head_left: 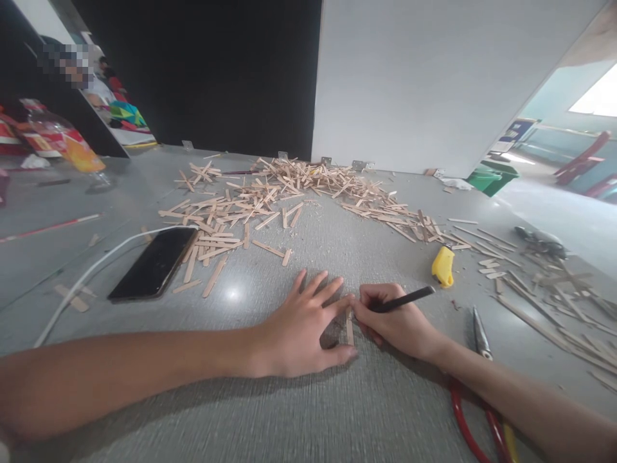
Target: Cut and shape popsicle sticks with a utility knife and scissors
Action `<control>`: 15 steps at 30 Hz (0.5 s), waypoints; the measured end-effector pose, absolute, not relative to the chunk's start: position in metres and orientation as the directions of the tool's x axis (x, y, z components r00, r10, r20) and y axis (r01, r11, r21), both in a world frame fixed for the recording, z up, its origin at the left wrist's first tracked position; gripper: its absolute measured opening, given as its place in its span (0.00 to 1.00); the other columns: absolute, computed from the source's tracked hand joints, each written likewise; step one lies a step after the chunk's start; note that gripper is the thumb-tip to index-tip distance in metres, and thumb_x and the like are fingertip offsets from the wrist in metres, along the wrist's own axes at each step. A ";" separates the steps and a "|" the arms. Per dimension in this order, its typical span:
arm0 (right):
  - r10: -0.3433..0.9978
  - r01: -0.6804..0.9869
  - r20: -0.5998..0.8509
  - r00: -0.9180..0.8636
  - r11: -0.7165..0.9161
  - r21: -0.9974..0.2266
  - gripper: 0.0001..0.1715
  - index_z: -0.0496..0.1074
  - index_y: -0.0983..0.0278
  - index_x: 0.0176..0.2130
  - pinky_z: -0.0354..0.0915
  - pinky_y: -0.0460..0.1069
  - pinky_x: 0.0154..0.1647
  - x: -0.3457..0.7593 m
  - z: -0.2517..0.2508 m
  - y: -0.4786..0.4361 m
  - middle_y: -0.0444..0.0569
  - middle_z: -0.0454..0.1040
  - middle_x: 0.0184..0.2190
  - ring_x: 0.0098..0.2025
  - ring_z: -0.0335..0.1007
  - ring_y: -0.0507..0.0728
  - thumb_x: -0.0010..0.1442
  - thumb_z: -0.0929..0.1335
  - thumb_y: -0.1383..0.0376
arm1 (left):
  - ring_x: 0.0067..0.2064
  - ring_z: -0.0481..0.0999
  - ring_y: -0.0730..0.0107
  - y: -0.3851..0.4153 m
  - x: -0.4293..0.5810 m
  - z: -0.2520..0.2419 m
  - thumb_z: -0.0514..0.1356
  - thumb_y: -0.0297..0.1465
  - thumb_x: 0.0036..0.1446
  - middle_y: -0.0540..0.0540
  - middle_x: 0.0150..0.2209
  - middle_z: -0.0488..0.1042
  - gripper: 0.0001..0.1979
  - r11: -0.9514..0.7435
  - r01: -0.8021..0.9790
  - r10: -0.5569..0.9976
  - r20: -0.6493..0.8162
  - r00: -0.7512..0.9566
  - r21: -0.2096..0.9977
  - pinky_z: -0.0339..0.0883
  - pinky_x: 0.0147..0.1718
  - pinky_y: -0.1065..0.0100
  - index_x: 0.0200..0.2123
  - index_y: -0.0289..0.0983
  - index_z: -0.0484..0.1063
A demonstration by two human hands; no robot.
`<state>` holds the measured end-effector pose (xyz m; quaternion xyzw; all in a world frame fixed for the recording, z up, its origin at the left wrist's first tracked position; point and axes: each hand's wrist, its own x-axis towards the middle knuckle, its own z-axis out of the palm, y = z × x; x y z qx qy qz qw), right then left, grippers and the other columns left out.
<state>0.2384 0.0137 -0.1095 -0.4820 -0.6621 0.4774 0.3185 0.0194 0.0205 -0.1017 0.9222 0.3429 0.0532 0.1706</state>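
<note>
My left hand (303,328) lies low on the grey tabletop, its other fingers spread. Its thumb and index finger hold a short wooden craft stick (349,328) by its two ends, against the surface. A dark pen or pencil (405,299) is gripped in my right hand (395,321). Its back end points up to the right, and its tip is hidden behind my fingers near the stick's far end. Partly under my right forearm lies a pair of scissors (482,344) with red handles.
Craft sticks (289,183) are heaped along the back. A phone (157,263) with a white cable lies left, near a bottle (74,145). To the right are a yellow cutter (443,265) and thin wood strips (535,321). A black-and-white panel (385,83) stands behind; a person is at far left.
</note>
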 end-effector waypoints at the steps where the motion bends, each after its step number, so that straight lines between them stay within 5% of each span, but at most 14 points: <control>1: 0.941 0.329 -0.038 -0.336 0.080 -0.941 0.23 0.60 0.60 0.21 0.51 0.43 0.15 0.239 -0.110 0.014 0.37 0.63 0.11 0.13 0.55 0.47 0.66 0.69 0.63 | 0.76 0.41 0.34 0.020 0.020 -0.101 0.53 0.58 0.65 0.35 0.76 0.48 0.42 -0.707 0.614 0.650 -0.021 0.760 0.351 0.38 0.70 0.30 0.73 0.39 0.57; 15: 0.932 0.343 -0.034 -0.362 0.099 -0.934 0.23 0.60 0.60 0.21 0.51 0.45 0.16 0.240 -0.110 0.014 0.37 0.63 0.12 0.14 0.56 0.48 0.66 0.68 0.63 | 0.76 0.40 0.35 0.021 0.017 -0.106 0.51 0.60 0.65 0.36 0.76 0.48 0.42 -0.713 0.591 0.643 0.014 0.766 0.377 0.38 0.70 0.29 0.73 0.40 0.57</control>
